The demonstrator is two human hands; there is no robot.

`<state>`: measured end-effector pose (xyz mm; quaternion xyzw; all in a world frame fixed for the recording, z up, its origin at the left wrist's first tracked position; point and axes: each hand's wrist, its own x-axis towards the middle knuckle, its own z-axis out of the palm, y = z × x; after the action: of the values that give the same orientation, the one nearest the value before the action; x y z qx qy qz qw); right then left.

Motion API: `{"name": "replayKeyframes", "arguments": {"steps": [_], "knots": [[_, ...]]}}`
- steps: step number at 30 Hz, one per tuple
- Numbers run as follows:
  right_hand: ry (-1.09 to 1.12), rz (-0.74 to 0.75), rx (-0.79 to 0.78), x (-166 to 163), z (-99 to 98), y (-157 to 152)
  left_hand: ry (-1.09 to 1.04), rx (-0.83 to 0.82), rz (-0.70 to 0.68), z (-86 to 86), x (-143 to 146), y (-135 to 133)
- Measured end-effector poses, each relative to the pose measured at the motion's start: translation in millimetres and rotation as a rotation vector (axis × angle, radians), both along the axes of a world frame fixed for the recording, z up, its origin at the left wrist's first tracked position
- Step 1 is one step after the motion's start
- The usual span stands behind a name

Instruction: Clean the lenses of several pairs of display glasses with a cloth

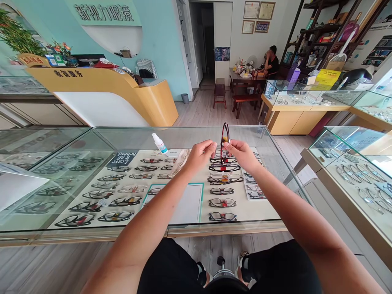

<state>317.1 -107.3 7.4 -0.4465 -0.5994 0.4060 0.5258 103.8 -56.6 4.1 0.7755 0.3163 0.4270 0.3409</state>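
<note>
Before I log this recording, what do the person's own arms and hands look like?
Bare throughout: the left hand and right hand wear no gloves, and no rings show. The left forearm and right forearm have no visible sleeve, watch or bracelet.

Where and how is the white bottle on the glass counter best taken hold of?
Probably by the body of the white bottle, below its narrower top, coming from its left with the left hand: the body is the wider part, and a crumpled cloth sits to its right.
</note>
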Motion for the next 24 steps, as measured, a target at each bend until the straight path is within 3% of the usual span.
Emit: {"name": "replayKeyframes", "arguments": {"steps": [12,24], "knots": [[-0.047,0.086,0.08,-1.6,-3.8,-0.1,-0.176,-0.118,-0.008,-2.6,4.9,1.7],[-0.108,-0.047,0.086,3.1,2.3,-1.8,-0.224,-0.112,0.069,-1.9,4.0,2.8]]}}
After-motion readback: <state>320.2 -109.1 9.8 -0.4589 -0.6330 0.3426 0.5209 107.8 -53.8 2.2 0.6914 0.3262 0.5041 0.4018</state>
